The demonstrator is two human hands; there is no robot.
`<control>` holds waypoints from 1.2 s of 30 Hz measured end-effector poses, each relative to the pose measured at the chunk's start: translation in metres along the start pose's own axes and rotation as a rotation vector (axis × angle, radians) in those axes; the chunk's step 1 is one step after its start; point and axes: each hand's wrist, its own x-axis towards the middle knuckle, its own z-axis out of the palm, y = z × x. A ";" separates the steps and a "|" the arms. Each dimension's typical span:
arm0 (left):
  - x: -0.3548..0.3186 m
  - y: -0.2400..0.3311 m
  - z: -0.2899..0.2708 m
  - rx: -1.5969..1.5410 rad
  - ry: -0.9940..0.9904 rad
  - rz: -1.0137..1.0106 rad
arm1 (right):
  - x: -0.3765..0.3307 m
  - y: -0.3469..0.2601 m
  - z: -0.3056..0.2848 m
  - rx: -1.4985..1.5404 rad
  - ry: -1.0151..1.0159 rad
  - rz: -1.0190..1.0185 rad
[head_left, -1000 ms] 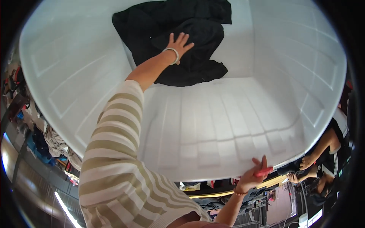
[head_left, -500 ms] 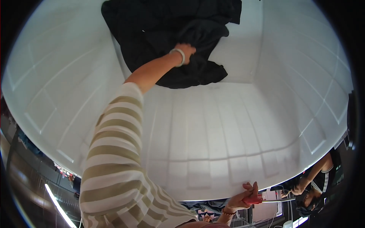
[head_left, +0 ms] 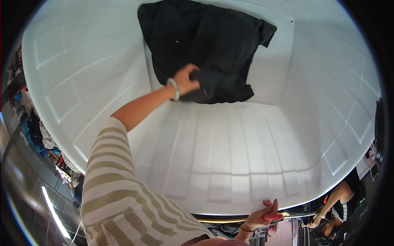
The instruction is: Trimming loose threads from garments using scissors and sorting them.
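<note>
A black cloth garment (head_left: 213,45) lies spread over the floor of a deep white plastic tub (head_left: 230,143). It looks nearly flat, with a few folds and a corner sticking out at the right. My left hand (head_left: 186,83), with a pale bangle at the wrist, is over the garment's near left edge. Its thumb and fingers are apart, and I see nothing held in them; whether they touch the cloth I cannot tell. At the tub's near rim, lower right, my right hand (head_left: 256,219) grips a red-handled tool (head_left: 272,216), from which a narrow metallic strip seems to extend.
High tub walls stand on every side of my left arm. Beyond the right rim another person's arm (head_left: 338,197) shows, bent near a dark surface. Piled clothes (head_left: 35,127) are outside the tub on the left. A lit tube lamp (head_left: 55,211) shines at lower left.
My left hand has come off the middle of the garment and back toward its near left edge, its fingers opening. The garment lies flatter, and the view has shifted slightly. My right hand has hardly moved.
</note>
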 end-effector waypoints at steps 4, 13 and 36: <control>0.093 -0.118 -0.062 0.412 0.579 -0.254 | 0.000 -0.006 0.003 -0.005 0.044 -0.032; 0.145 -0.214 -0.081 -0.138 0.631 -0.456 | 0.000 0.003 0.000 -0.032 0.032 0.064; -0.145 0.131 0.006 -0.473 -1.311 -0.074 | 0.004 0.007 0.003 0.186 0.008 -0.029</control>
